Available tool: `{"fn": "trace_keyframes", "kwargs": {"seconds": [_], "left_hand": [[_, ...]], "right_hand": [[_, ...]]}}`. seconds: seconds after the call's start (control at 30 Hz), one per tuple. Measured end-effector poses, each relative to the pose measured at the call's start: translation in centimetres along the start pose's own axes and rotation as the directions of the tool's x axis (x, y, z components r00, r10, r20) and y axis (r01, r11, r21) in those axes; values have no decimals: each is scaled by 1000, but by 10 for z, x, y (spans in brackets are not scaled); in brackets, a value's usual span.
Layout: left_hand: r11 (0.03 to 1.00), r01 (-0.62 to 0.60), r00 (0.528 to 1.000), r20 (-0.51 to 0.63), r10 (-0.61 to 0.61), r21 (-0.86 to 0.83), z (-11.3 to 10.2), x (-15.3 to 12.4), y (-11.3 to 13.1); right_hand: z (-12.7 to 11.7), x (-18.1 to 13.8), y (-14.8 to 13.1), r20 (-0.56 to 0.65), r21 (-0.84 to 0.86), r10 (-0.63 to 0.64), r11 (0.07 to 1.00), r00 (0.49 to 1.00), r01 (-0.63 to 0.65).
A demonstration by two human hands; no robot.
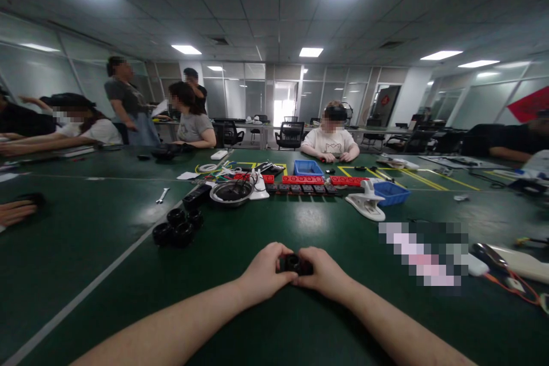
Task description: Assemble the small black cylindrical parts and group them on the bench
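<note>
Close in front of me at the table's near side, my left hand (pixel 268 270) and my right hand (pixel 319 271) meet around a small black round part (pixel 293 263) with a hole in its top. The fingers of both hands are closed on its sides, and they cover much of it. To the left stands a cluster of several glossy black round parts (pixel 178 227), which look similar in colour and shape. A black box-like thing (pixel 197 197) lies just behind that cluster.
Beyond my hands are a metal bowl (pixel 231 202) with dark contents, white clip stands (pixel 368 201), red strips (pixel 302 179) and blue bins (pixel 307 167). A wrench (pixel 162 195) lies left. Cables and a pale device (pixel 514 260) lie right. A person (pixel 329 140) sits opposite.
</note>
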State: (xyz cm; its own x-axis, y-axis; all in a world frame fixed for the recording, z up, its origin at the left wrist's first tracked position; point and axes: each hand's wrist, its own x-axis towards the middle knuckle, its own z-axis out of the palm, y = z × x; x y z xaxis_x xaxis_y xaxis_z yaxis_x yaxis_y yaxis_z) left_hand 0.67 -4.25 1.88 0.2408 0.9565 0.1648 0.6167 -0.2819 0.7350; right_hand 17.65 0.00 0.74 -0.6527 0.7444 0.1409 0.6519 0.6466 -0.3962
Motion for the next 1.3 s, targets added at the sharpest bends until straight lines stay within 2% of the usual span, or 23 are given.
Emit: {"fn": "trace_keyframes", "kwargs": {"seconds": [0.1, 0.17, 0.23, 0.37, 0.5, 0.67, 0.77, 0.87, 0.97, 1.07, 1.17, 1.3], "left_hand": [[1000, 22, 999, -25, -21, 18, 2, 0, 0], [1000, 17, 1000, -13, -17, 17, 1, 1, -2], [1000, -3, 1000, 15, 2, 12, -2, 2, -4], [999, -46, 994, 103, 48, -22, -8, 4, -6], [999, -46, 993, 111, 48, -26, -8, 3, -4], [1000, -16, 1000, 14, 16, 25, 0, 2, -3], [997, 42, 996, -87, -37, 57, 4, 3, -4], [998, 34, 996, -83, -29, 59, 3, 5, -5], [999, -16, 1000, 24, 16, 31, -2, 5, -3], [997, -71, 989, 126, 72, -20, -8, 4, 0], [995, -98, 985, 141, 102, -31, -10, 2, 3], [992, -126, 987, 104, 123, 18, -8, 1, 3]], "right_hand": [[5, -1, -11, -92, -158, 49, 985, 995, -63], [4, -2, -14, -112, -193, 54, 978, 992, -75], [-1, -2, -12, -73, -128, 21, 991, 997, -30], [-14, -1, 0, 75, 127, -103, 988, 992, 93], [-14, 2, 9, 79, 200, -76, 978, 994, 59], [0, 2, -2, -10, 129, 53, 990, 999, -51], [7, 1, -14, -130, -66, 145, 986, 981, -155], [7, 1, -17, -190, -173, 163, 965, 968, -196], [0, 0, -8, -77, -20, 48, 999, 996, -50], [-11, 1, 4, 73, 225, -115, 970, 991, 96], [-18, 2, 12, 163, 351, -155, 932, 974, 90], [-13, 4, 10, 157, 300, -67, 954, 985, 17]]}}
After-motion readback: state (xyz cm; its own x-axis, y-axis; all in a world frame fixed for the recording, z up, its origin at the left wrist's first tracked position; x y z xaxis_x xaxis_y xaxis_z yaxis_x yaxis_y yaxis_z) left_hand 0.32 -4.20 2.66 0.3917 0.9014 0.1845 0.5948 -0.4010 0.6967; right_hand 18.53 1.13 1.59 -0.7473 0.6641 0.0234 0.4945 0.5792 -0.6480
